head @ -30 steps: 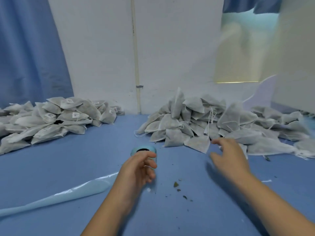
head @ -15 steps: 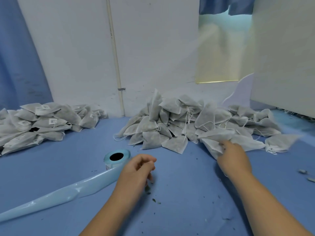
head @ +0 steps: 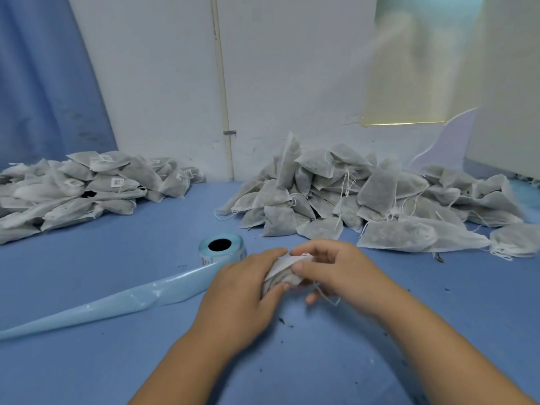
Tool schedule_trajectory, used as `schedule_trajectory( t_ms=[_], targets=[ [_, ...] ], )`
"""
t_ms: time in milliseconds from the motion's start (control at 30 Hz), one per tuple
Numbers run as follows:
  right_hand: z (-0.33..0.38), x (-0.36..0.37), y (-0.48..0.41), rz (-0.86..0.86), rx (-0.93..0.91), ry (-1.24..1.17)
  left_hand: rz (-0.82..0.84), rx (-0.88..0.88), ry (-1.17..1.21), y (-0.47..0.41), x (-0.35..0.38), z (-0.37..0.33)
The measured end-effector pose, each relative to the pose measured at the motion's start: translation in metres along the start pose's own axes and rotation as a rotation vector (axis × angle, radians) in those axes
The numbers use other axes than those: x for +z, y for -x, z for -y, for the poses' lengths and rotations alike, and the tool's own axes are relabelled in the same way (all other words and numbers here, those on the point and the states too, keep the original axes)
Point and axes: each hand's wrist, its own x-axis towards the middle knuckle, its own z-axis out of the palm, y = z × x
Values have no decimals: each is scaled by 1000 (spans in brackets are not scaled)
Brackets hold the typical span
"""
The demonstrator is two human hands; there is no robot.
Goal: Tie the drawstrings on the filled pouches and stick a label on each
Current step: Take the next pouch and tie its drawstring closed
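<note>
White pouch gripped in 2 hands above the blue table

White non-woven fabric pouch [head: 279,271], filled with something dark, sits between the 2 hands just above the blue table [head: 87,361], near its middle. The left hand [head: 242,293] curls round the pouch's left end, thumb on the near side and fingers over the top. The right hand [head: 339,273] grips the other end, thumb pressed on the fabric and fingers bent behind it. A thin white drawstring [head: 331,301] trails loose under the right hand; whether it touches the table I cannot tell.

Just behind the left hand stands a pale blue roll of labels [head: 222,249], its dark core facing up. From it a glossy pale blue backing strip [head: 102,306] runs leftward across the table to the frame's edge.

At the far left lies a heap of grey-white pouches with small printed labels [head: 81,188]. At the right, against the white wall [head: 292,68], lies a bigger heap of like pouches with loose strings [head: 380,197]. A white pipe [head: 222,83] runs up the wall between the 2 heaps, and a blue curtain [head: 43,77] hangs at the left. Small dark crumbs [head: 282,320] dot the table near the hands.
</note>
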Motion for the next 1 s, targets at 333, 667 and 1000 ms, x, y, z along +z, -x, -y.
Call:
schedule_trajectory(
  t_ms=[333, 667, 1000],
  targets=[
    [12, -8, 13, 234, -7, 227, 72, 7, -259, -2, -14, 0],
    [10, -15, 9, 39, -103, -47, 217, -325, 915, 5, -20, -50],
    [8, 14, 16, -28, -290, 267, -98, -414, 894, 0, -36, -44]
  ],
)
